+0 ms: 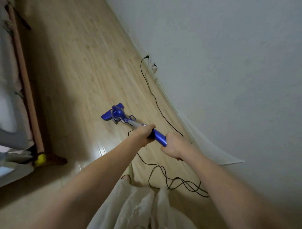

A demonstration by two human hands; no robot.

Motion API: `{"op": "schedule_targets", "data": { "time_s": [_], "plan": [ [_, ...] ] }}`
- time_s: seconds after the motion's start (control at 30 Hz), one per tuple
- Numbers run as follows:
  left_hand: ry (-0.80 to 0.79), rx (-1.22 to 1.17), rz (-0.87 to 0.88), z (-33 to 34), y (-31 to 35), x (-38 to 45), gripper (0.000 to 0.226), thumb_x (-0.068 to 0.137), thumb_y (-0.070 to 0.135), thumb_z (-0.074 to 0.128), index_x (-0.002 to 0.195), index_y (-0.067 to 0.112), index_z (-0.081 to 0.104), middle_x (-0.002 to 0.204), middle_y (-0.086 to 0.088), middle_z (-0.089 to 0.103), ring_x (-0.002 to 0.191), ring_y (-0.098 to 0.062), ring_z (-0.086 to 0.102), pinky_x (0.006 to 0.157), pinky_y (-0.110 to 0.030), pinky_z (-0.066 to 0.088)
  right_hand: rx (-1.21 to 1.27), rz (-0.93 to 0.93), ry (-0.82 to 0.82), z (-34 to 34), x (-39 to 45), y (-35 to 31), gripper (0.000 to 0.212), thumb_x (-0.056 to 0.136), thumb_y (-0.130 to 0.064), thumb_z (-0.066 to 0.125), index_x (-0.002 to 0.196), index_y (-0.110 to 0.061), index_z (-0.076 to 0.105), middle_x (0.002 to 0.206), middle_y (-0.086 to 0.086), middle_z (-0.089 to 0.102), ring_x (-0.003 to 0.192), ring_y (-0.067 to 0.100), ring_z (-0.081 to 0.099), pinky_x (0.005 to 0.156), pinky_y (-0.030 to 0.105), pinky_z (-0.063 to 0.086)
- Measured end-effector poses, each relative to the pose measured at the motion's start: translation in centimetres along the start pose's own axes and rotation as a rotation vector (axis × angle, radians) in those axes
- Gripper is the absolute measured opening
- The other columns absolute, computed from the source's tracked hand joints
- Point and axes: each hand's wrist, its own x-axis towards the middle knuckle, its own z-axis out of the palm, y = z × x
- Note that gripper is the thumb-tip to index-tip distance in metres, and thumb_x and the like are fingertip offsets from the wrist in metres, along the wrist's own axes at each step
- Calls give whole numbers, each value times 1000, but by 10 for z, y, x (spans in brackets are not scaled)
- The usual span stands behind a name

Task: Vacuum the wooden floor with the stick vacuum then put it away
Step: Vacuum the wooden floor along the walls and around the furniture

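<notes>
Both hands clenched on blue stick vacuum (159, 135) handle, left hand (146, 134) fwd of right hand (174, 147), shaft running away to head on pale wooden floor (76, 69), black cord (157, 104) trailing w/ wall side.

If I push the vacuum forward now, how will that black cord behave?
The black cord looks thin and floppy: it lies in loose loops on the wooden floor, so it would likely drag and could snag. Its far end seems plugged in at the wall outlet, so slack is probably limited.
</notes>
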Motion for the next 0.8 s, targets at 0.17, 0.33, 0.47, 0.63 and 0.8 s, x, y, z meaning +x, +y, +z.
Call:
{"op": "schedule_targets", "data": {
  "time_s": [0.17, 0.33, 0.47, 0.63, 0.8],
  "plan": [
    [46, -10, 108, -53, 38, 43, 11, 90, 10, 59, 91, 7, 49, 89, -16, 56, 85, -29, 61, 67, -34, 55, 68, -38, -52, 3, 61, -55, 25, 89, -39, 58, 98, -16, 52, 73, 1, 57, 61, 20, 60, 61, 33, 53],
    [92, 38, 170, -104, 78, 78, 13, 90, 9, 58, 91, 11, 45, 80, -13, 58, 75, -28, 64, 75, -39, 56, 246, -14, -132, 14, 114, -112, 38, 89, -53, 57, 91, -16, 50, 69, 2, 55, 59, 21, 58, 68, 39, 55],
    [105, 51, 208, -140, 112, 99, 16, 90, 10, 58, 98, 9, 45, 78, -12, 58, 65, -23, 62, 66, -33, 56, 368, 2, -143, 19, 149, -156, 39, 90, -52, 56, 107, -20, 42, 78, 4, 60, 59, 29, 68, 65, 41, 59],
    [147, 52, 236, -165, 151, 118, 16, 90, 7, 55, 102, 8, 43, 77, -9, 56, 64, -21, 60, 62, -31, 54, 489, -17, 23, 24, 181, -199, 32, 87, -44, 59, 113, -36, 42, 82, -2, 60, 72, 29, 64, 75, 50, 57],
    [182, 23, 240, -167, 164, 121, 15, 90, 6, 50, 101, 8, 40, 78, -9, 54, 62, -20, 59, 58, -29, 51, 419, -110, 236, 23, 186, -207, 23, 89, -31, 61, 109, -22, 57, 80, 1, 64, 71, 24, 61, 68, 40, 54]
  ]
}}
